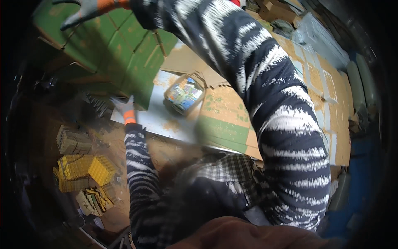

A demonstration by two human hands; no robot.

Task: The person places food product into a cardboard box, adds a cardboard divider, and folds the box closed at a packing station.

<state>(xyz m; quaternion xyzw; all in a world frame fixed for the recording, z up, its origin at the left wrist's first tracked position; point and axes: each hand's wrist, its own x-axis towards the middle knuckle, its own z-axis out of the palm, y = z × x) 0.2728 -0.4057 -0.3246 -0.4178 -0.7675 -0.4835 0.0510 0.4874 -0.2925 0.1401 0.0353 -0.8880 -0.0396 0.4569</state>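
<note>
Both hands wear grey gloves with orange cuffs. My left hand [125, 106] is at the near lower edge of several green cardboard cartons [127, 59], its thumb and fingers spread against them. Whether it grips them cannot be told. Across the cartons at the upper left, my right hand [77, 12] reaches over their far part with thumb and fingers wide apart. Its fingertips are partly cut off by the picture's rim, and contact is unclear. The cartons stand close together at the left end of a white tabletop [146, 119].
An open small box [185, 93] of printed packets sits mid-table beside flat printed cardboard [224, 124]. On the floor at left are yellow egg trays [80, 168] and a tied bundle of grey trays [73, 140]. A cardboard-covered surface [335, 115] lies at right.
</note>
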